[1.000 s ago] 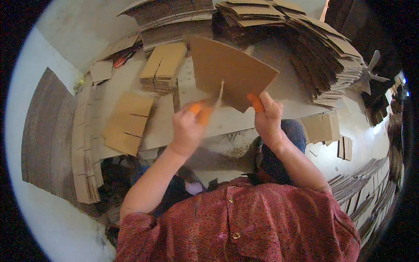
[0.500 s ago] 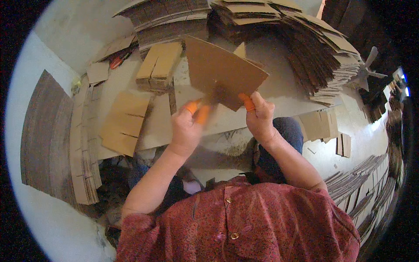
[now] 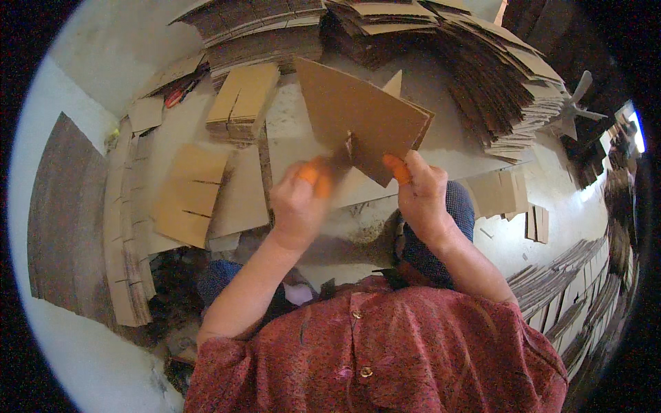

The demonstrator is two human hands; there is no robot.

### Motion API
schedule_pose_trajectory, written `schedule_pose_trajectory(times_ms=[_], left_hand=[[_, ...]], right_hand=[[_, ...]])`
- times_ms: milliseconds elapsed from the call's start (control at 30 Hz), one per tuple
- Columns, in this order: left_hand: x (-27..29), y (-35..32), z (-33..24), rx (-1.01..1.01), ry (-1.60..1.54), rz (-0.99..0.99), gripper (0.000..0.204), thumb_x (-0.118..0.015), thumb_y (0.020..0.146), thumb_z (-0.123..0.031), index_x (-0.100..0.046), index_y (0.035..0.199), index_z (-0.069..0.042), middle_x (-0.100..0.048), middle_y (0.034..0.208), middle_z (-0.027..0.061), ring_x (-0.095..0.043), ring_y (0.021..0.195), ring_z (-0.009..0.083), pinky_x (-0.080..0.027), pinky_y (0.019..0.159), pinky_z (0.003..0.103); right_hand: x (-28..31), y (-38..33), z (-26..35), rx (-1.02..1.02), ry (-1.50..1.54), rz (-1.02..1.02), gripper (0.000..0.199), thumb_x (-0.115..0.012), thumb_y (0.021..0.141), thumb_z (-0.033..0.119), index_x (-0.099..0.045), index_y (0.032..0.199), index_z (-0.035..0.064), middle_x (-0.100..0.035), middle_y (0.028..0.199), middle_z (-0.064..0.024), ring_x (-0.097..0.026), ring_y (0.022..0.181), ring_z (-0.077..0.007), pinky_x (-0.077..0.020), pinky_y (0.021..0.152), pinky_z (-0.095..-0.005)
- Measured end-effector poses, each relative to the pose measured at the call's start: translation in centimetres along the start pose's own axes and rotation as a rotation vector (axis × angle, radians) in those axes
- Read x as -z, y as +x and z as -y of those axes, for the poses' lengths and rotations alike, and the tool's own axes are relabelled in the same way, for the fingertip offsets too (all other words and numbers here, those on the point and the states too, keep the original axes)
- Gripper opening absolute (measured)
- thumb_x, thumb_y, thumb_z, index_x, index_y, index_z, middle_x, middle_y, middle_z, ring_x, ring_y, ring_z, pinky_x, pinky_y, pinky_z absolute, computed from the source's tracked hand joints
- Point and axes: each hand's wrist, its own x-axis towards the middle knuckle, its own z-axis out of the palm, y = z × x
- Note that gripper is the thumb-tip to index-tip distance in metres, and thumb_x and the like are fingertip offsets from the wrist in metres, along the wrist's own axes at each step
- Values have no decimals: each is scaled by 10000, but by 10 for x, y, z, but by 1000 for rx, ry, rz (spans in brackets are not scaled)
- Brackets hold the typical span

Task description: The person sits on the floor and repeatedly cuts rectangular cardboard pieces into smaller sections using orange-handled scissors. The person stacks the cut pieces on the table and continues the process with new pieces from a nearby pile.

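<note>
A brown cardboard divider piece (image 3: 365, 110) is held up and tilted in front of me, with another cardboard piece (image 3: 393, 84) showing behind its upper edge. My right hand (image 3: 421, 186) pinches its lower right corner between thumb and fingers, one wearing an orange finger cover. My left hand (image 3: 297, 203) is curled closed beside the piece's lower left edge; its orange-covered fingers are smeared by motion. A dark, blurred edge lies between these fingers and a slot in the cardboard, so what they hold is unclear.
A slotted cardboard stack (image 3: 241, 103) and a loose slotted sheet (image 3: 189, 196) lie on the left of the work surface. Farther back are red-handled pliers (image 3: 177, 95) and a large fanned cardboard pile (image 3: 489, 89). A fan (image 3: 575, 110) stands at the right.
The raised cardboard and my right hand have shifted slightly right and down. My left hand stays close to the slot, its fingers blurred in both frames.
</note>
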Motion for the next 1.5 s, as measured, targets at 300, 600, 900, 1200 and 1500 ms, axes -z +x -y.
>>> schedule_pose_trajectory(times_ms=[300,600,900,1200,1500], left_hand=[[-9,-6,-13,186,-185,98,238,-624,834,-185,-610,981,1,-626,842,137,-600,735,231,-467,659,312],[-21,-1,-15,427,-1025,248,918,-245,800,-708,-126,1409,-30,-302,1399,91,-358,1241,206,-269,1033,330],[-64,-8,-37,179,-967,357,762,-227,900,-569,-134,1397,1,-206,1444,134,-145,1349,229,-97,1087,333],[17,36,165,170,411,345,664,-569,794,-86,-260,1382,-80,-225,1443,112,-192,1330,299,-223,1064,423],[17,96,236,197,633,787,509,-570,806,-135,-414,1288,-81,-504,1190,133,-455,1129,305,-346,967,460]], right_hand=[[-18,-50,-67,-154,-123,127,183,-566,804,2,-566,985,29,-604,771,-208,-610,680,-367,-471,548,-365],[39,24,-37,71,-179,-180,676,-618,787,420,-401,1272,2,-513,1201,-187,-510,1084,-313,-422,886,-370],[21,32,1,-434,462,466,497,-607,801,163,-450,1246,6,-595,1041,-70,-532,960,-162,-433,849,-289],[44,130,34,149,-107,-131,381,-454,823,-36,-505,1195,28,-575,1142,-133,-579,969,-172,-453,821,-308],[-43,329,-106,47,-984,48,530,-582,790,425,-465,1140,45,-546,1120,-152,-520,1042,-369,-408,873,-488]])
